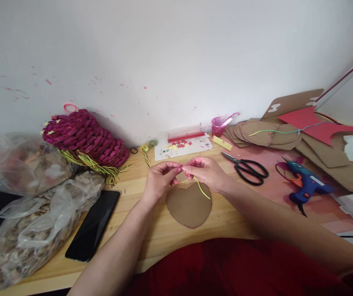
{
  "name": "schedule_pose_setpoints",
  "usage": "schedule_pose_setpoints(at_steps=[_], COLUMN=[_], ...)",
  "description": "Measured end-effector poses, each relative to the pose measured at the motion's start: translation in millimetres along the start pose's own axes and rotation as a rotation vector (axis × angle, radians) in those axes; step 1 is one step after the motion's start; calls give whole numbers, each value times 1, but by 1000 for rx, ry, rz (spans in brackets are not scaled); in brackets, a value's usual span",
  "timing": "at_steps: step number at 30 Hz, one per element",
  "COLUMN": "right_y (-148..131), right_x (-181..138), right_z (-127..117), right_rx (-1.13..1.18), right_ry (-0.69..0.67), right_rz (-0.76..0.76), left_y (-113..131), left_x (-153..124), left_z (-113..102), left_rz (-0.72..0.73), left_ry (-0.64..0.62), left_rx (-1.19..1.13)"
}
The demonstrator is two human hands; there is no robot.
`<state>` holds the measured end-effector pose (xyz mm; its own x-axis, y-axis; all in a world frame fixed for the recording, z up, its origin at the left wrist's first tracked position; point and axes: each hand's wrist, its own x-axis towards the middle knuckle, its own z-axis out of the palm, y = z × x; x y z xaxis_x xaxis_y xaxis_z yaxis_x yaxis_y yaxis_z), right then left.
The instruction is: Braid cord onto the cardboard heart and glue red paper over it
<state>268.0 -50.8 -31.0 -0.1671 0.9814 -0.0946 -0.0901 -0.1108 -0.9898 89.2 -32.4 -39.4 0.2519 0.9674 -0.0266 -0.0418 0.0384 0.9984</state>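
A brown heart-shaped piece of card (189, 206) lies flat on the wooden table (151, 230) in front of me. Just above its top edge my left hand (160, 179) and my right hand (205, 172) meet, fingertips pinched together. Between them runs a thin yellow-green cord (201, 188), whose loose end trails down over the heart. Both hands pinch that cord.
Black scissors (248, 168) and a blue glue gun (306, 183) lie to the right, before a stack of brown card cutouts (262, 133). A black phone (93, 225), plastic bags (31, 234) and a magenta woven piece (85, 137) sit left. A sticker sheet (182, 147) and pink cup (218, 125) stand by the wall.
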Motion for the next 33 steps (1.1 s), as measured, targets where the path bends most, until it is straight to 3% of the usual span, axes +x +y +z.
schedule_pose_setpoints(at_steps=[16,25,29,33], right_y=[0,-5,-5,-3], right_x=[-1,-12,-9,-6], right_z=[3,3,2,3], right_rx=[-16,-421,-238,186], right_ry=[-58,-230,-164,-114], right_rz=[10,-167,-78,-20], left_y=[2,0,3,3], left_x=[-1,-3,0,3], left_z=[3,6,6,7], left_rz=[50,81,39,-7], left_ry=[32,160,156,121], left_rx=[1,-27,-177,-241])
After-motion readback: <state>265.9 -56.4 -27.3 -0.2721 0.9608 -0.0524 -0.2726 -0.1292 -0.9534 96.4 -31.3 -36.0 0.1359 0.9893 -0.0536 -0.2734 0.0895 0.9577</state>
